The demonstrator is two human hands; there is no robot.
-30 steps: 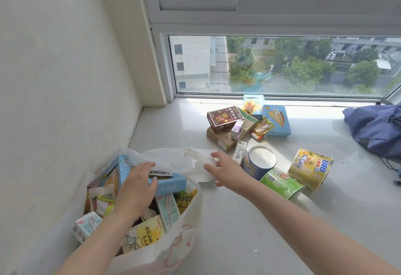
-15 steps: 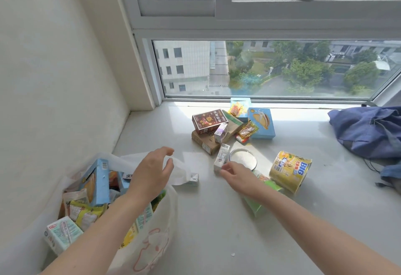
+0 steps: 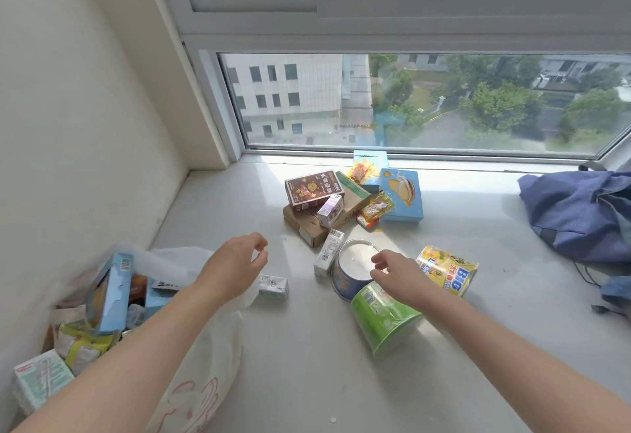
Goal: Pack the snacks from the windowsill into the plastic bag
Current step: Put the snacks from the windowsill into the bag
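A white plastic bag (image 3: pixel 201 374) sits at the lower left, stuffed with several boxes and packets. My left hand (image 3: pixel 235 263) hovers above the bag's far rim, fingers loosely curled, holding nothing. My right hand (image 3: pixel 396 274) hovers over a blue can with a white lid (image 3: pixel 351 265), fingers spread, empty. A green can (image 3: pixel 382 320) lies on its side under my right wrist. A yellow can (image 3: pixel 447 270) lies to the right. A small white carton (image 3: pixel 273 286) lies beside the bag. Another carton (image 3: pixel 328 252) leans by the blue can.
A heap of boxes and packets (image 3: pixel 341 197) lies on the windowsill (image 3: pixel 307 347) near the glass, among them a brown box and a blue box (image 3: pixel 401 198). A blue cloth bag (image 3: pixel 580 214) sits at the right. The wall stands close on the left.
My left hand rose out of the bag and moved right, past its rim. My right hand travelled from the bag's edge over to the blue can.
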